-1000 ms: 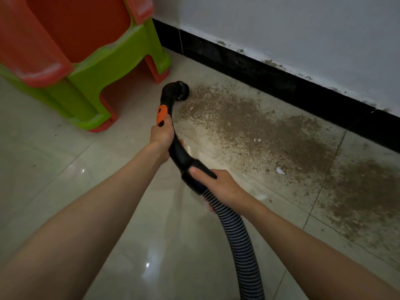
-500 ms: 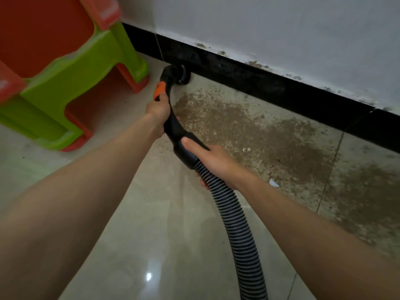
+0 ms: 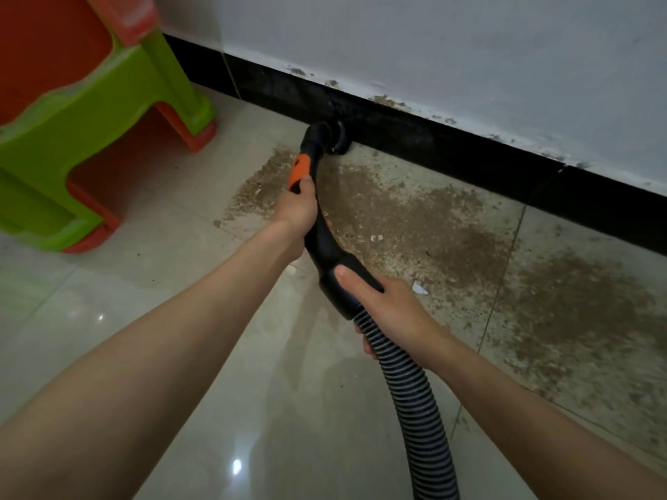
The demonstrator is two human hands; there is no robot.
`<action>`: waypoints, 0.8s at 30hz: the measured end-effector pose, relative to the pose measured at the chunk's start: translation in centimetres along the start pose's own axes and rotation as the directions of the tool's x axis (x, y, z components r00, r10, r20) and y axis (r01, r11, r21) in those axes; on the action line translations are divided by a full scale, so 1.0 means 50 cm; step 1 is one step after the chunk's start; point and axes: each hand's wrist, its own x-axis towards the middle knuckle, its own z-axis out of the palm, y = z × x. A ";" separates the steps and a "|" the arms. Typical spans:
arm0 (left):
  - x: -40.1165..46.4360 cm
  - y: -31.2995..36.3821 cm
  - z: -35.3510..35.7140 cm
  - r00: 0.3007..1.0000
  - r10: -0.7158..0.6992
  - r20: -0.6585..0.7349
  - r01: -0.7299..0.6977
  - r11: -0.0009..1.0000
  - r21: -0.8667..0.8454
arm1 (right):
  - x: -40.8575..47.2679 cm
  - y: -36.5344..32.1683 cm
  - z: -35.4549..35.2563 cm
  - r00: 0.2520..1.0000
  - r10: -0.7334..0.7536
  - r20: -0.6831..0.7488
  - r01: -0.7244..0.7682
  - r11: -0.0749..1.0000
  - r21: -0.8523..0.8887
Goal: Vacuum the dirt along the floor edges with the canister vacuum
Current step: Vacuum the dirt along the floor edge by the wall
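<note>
My left hand (image 3: 297, 211) grips the black vacuum handle (image 3: 321, 243) just below its orange button (image 3: 300, 171). Lower down, my right hand (image 3: 389, 304) holds the collar where the ribbed grey hose (image 3: 422, 420) joins the handle. The nozzle end (image 3: 334, 138) sits on the floor against the black skirting board (image 3: 469, 164). Brown dirt (image 3: 433, 225) covers the tiles along the skirting, with a second patch (image 3: 577, 312) farther right. A small white scrap (image 3: 419, 288) lies in the dirt near my right hand.
A green and orange plastic stool (image 3: 90, 138) stands at the left, close to the wall corner. The white wall (image 3: 433, 48) is stained just above the skirting. Glossy beige tiles (image 3: 216, 373) stretch toward me.
The nozzle has moved forward from the dirt's near edge to the skirting board, then a little right along it. Both hands kept their grip and followed.
</note>
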 end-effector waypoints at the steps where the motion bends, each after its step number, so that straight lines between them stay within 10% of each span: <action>1: -0.009 -0.002 0.008 1.000 -0.003 0.014 0.003 1.000 -0.018 | -0.010 0.004 -0.006 1.000 0.004 -0.010 -0.004 1.000 0.001; 14: -0.089 -0.006 0.055 0.996 -0.012 0.089 0.012 1.000 -0.001 | -0.086 0.032 -0.032 0.995 -0.052 -0.084 0.050 0.998 -0.023; 24: -0.093 -0.041 -0.171 0.974 -0.090 -0.208 0.032 0.964 -0.264 | -0.069 -0.022 0.098 0.973 -0.127 0.194 0.157 0.976 -0.148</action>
